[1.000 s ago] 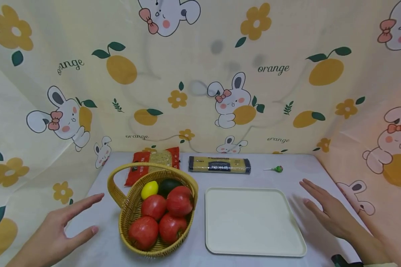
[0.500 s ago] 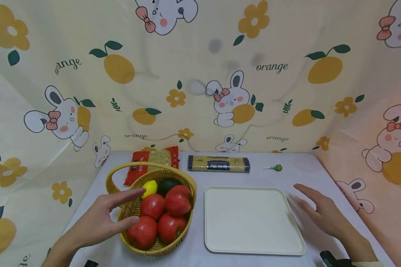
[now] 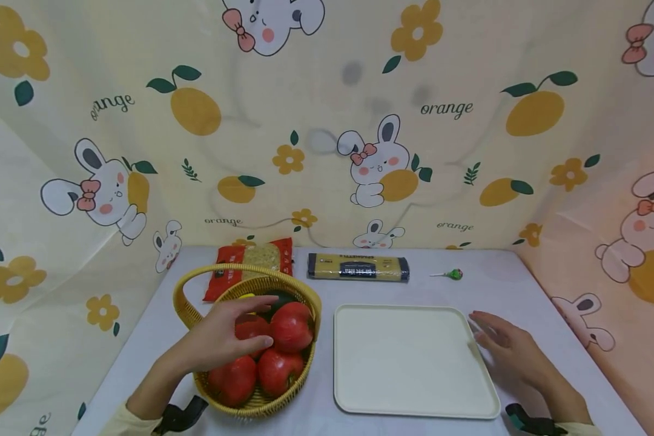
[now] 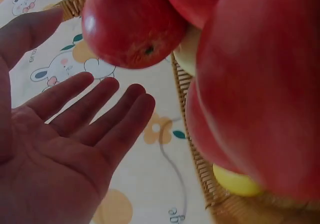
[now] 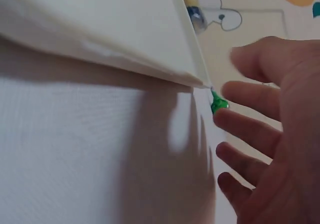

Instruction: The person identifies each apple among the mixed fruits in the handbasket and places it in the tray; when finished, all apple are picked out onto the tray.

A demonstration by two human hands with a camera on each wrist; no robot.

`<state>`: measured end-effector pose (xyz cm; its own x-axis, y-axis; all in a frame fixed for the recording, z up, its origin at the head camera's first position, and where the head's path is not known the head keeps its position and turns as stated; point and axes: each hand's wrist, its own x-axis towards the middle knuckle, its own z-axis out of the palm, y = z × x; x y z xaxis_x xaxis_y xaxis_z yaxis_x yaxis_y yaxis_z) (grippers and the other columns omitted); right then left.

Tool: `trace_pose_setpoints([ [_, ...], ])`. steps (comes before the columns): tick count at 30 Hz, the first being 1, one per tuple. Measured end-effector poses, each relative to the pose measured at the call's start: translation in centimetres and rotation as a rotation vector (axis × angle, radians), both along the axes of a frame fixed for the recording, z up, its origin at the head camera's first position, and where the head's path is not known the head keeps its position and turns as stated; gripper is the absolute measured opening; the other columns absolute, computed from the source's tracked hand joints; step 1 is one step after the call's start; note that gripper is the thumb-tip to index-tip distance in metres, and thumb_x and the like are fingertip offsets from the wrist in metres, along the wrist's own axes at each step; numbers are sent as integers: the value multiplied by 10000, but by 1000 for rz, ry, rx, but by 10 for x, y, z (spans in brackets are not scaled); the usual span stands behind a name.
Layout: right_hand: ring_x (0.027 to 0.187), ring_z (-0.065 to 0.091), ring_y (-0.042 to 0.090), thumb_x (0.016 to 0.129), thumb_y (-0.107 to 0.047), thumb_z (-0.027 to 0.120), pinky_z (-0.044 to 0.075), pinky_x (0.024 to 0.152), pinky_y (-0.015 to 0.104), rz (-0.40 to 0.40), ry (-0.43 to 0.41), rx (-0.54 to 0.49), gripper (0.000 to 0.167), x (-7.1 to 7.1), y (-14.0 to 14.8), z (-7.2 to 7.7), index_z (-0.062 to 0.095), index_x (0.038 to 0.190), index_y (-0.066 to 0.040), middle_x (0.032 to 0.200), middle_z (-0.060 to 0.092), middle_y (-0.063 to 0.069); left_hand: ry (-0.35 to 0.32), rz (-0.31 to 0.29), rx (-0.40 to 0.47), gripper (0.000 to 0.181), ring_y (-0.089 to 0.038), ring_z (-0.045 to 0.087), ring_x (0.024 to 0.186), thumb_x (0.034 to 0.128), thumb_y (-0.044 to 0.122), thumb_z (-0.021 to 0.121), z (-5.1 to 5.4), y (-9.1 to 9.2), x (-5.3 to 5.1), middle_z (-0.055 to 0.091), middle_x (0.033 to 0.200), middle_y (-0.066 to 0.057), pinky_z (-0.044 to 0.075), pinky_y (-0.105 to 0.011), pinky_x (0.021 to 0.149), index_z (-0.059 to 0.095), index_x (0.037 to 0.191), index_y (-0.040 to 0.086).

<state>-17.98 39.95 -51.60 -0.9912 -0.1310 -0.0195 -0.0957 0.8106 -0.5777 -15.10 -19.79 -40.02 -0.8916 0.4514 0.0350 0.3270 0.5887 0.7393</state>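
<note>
We see the left hand (image 3: 223, 338) over red apples (image 3: 292, 327), thumb and fingers apart, holding nothing.
Under that hand is their basket (image 3: 245, 412); to the hand's right we find a white tray (image 3: 414, 363), then the right hand (image 3: 512, 351), loose and empty, just beside it.

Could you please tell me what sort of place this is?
Probably a staged tabletop booth: a printed curtain lines the back and sides of a white table, which bears a fruit basket and tray.
</note>
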Motion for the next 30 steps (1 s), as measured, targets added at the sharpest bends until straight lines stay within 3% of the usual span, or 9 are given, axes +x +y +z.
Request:
trace_pose_setpoints([
  [3,1513,424,589,1056,-376,743,443,1141,744,6,-17,-3,596,-3,1,-5,601,1538,-56,1629,513,294,-11,-16,-13,684,-315,691,1312,963,396,845,-2,7,-3,700,1461,-37,618,-556,1056,600,1560,170],
  [7,1532,368,612,1015,-337,795,374,1148,821,10,-17,-9,589,-5,1,-9,628,1515,-73,1620,523,295,-44,-10,-32,694,-285,707,1274,957,406,852,-2,15,-7,687,1464,-30,643,-513,1020,595,1565,192],
  [18,1495,380,637,996,-297,819,365,1099,861,53,32,-12,593,-4,3,-9,628,1525,-107,1606,523,316,-93,-4,-93,739,-253,613,1279,938,410,875,-1,32,-16,674,1442,-10,636,-556,997,574,1586,227],
  [30,1524,311,663,1008,-388,796,334,1103,886,42,-67,-12,666,-4,4,-6,577,1581,-128,1665,438,330,-107,-41,-153,839,-265,608,1280,900,414,909,0,42,-20,647,1474,-27,657,-532,953,529,1615,195],
])
